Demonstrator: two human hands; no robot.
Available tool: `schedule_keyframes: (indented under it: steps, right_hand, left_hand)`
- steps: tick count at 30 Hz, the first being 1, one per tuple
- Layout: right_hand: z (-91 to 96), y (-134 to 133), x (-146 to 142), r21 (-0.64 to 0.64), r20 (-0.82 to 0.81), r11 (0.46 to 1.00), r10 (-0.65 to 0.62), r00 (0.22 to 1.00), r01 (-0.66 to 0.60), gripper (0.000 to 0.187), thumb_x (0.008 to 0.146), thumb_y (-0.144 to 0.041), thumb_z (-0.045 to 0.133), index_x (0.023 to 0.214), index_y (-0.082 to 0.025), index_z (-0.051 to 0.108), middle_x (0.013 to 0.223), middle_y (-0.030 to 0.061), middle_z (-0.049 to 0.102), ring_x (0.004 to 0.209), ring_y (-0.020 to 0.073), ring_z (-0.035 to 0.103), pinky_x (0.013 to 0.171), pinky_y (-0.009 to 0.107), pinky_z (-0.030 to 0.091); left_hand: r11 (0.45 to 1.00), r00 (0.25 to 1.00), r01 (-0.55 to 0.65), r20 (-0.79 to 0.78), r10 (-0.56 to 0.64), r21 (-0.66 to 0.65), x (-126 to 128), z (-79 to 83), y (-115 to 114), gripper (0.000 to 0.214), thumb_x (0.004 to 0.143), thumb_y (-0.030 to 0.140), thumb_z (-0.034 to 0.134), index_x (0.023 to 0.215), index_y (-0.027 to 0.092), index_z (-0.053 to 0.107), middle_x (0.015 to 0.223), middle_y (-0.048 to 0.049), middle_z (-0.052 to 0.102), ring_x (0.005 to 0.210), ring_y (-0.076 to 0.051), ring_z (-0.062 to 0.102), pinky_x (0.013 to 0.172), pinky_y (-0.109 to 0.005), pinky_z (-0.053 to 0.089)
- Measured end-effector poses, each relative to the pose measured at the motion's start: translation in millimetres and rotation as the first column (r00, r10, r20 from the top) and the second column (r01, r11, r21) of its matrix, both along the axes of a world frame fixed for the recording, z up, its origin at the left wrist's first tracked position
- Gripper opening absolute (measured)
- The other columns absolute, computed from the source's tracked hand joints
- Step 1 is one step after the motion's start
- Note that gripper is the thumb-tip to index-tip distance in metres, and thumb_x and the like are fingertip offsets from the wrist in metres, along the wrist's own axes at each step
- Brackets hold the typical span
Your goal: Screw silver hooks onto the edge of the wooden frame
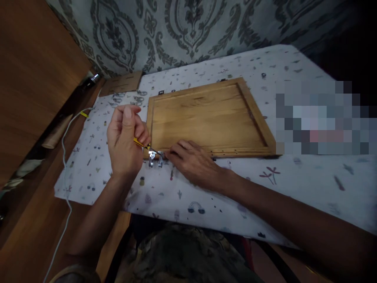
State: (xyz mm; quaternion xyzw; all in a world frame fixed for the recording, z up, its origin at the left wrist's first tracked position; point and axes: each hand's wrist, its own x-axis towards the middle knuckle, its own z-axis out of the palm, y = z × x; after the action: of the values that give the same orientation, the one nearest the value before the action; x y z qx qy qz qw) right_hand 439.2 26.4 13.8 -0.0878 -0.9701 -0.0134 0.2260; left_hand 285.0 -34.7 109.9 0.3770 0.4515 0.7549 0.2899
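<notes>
A framed wooden panel lies flat on the patterned tablecloth. My left hand is closed around a screwdriver with a yellow and black handle, its thin shaft slanting down to the right. The shaft's end is over two shiny metal latches at the panel's near left edge, hanging past the wood. My right hand rests on the near edge just right of the latches. Its fingertips are bunched by the screwdriver's end; whatever they pinch is too small and hidden to make out.
Several loose metal latches lie at the back left, near a cardboard piece. Small dark fittings sit along the panel's far edge. A white cable hangs past the cloth's left side. A patterned wall rises behind; a pixelated patch covers the right.
</notes>
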Motion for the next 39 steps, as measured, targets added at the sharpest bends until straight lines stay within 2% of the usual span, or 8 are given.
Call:
schedule_keyframes:
  steps: [4, 8, 18, 20, 24, 28, 33, 39]
  right_hand:
    - [0.5, 0.2, 0.0, 0.0, 0.004, 1.0, -0.002, 1.0, 0.002, 0.021, 0.097, -0.009, 0.058, 0.116, -0.009, 0.069, 0.101, 0.0122, 0.067, 0.097, 0.0253, 0.051, 0.083, 0.037, 0.041]
    - [1.4, 0.5, -0.3, 0.003, 0.007, 1.0, 0.001, 1.0, -0.001, 0.022, 0.098, -0.009, 0.058, 0.117, -0.009, 0.069, 0.102, 0.0123, 0.067, 0.097, 0.0253, 0.051, 0.083, 0.037, 0.041]
    - [3.0, 0.8, -0.6, 0.0, 0.034, 1.0, -0.001, 0.999, 0.001, 0.02, 0.098, -0.01, 0.058, 0.115, -0.008, 0.069, 0.101, 0.0122, 0.067, 0.096, 0.0252, 0.052, 0.083, 0.037, 0.042]
    - [2.8, 1.0, -0.9, -0.001, 0.039, 1.0, -0.001, 0.999, 0.001, 0.02, 0.099, -0.01, 0.056, 0.114, -0.009, 0.069, 0.1, 0.0118, 0.067, 0.096, 0.025, 0.052, 0.082, 0.037, 0.042]
    - [2.4, 0.4, -1.3, -0.003, 0.035, 1.0, -0.001, 0.999, 0.001, 0.022, 0.099, -0.011, 0.057, 0.117, -0.008, 0.069, 0.102, 0.0128, 0.067, 0.097, 0.0254, 0.052, 0.082, 0.037, 0.042]
    - [2.1, 0.1, -0.9, -0.008, 0.029, 1.0, -0.004, 1.0, 0.004, 0.023, 0.099, -0.012, 0.058, 0.118, -0.008, 0.068, 0.101, 0.0127, 0.066, 0.097, 0.0257, 0.052, 0.082, 0.038, 0.042]
    - [-0.1, 1.4, -0.6, 0.0, 0.019, 1.0, 0.003, 1.0, -0.003, 0.022, 0.099, -0.011, 0.055, 0.117, -0.009, 0.067, 0.098, 0.0114, 0.065, 0.095, 0.0252, 0.051, 0.08, 0.037, 0.042]
    - [0.4, 1.6, -2.3, -0.009, 0.016, 1.0, 0.003, 1.0, -0.003, 0.02, 0.1, -0.012, 0.054, 0.114, -0.008, 0.068, 0.098, 0.0121, 0.065, 0.095, 0.0249, 0.052, 0.081, 0.037, 0.042]
  left_hand:
    - [0.999, 0.999, 0.031, -0.014, -0.031, 0.029, 8.4, -0.7, 0.7, 0.028, 0.091, 0.043, 0.073, 0.079, 0.02, 0.063, 0.047, 0.0105, 0.026, 0.037, -0.006, 0.02, 0.035, -0.018, 0.017]
    - [0.996, 0.996, 0.076, -0.059, -0.073, 0.039, 9.3, -1.4, 1.8, 0.026, 0.093, 0.04, 0.071, 0.077, 0.02, 0.064, 0.045, 0.0112, 0.023, 0.035, -0.005, 0.016, 0.034, -0.018, 0.017]
    - [0.918, 0.907, 0.387, -0.145, -0.396, -0.087, -3.1, 3.1, 12.1, 0.023, 0.086, 0.038, 0.079, 0.083, 0.02, 0.065, 0.044, 0.0129, 0.024, 0.034, -0.004, 0.014, 0.034, -0.018, 0.019]
    - [0.935, 0.918, 0.343, -0.175, -0.355, -0.091, -1.9, 0.9, 11.0, 0.027, 0.087, 0.044, 0.077, 0.083, 0.02, 0.065, 0.044, 0.0113, 0.03, 0.034, -0.006, 0.021, 0.034, -0.019, 0.022]
    - [0.99, 0.97, 0.114, -0.205, -0.129, -0.084, 5.6, -2.2, 2.8, 0.031, 0.092, 0.051, 0.071, 0.088, 0.021, 0.065, 0.054, 0.0043, 0.05, 0.045, -0.011, 0.045, 0.043, -0.024, 0.039]
    - [1.0, 0.993, 0.023, -0.112, -0.023, -0.003, 16.6, -3.2, -3.0, 0.029, 0.092, 0.049, 0.072, 0.085, 0.021, 0.065, 0.052, 0.0068, 0.04, 0.043, -0.009, 0.033, 0.041, -0.022, 0.029]
    - [0.997, 0.993, 0.073, -0.1, -0.069, 0.037, 22.3, -6.2, 0.7, 0.034, 0.097, 0.048, 0.065, 0.078, 0.019, 0.064, 0.045, 0.0099, 0.026, 0.037, -0.006, 0.016, 0.037, -0.02, 0.017]
    - [0.951, 0.941, 0.31, -0.146, -0.305, 0.016, 8.3, -3.8, 5.5, 0.032, 0.094, 0.045, 0.071, 0.077, 0.018, 0.065, 0.044, 0.012, 0.022, 0.035, -0.004, 0.011, 0.035, -0.016, 0.019]
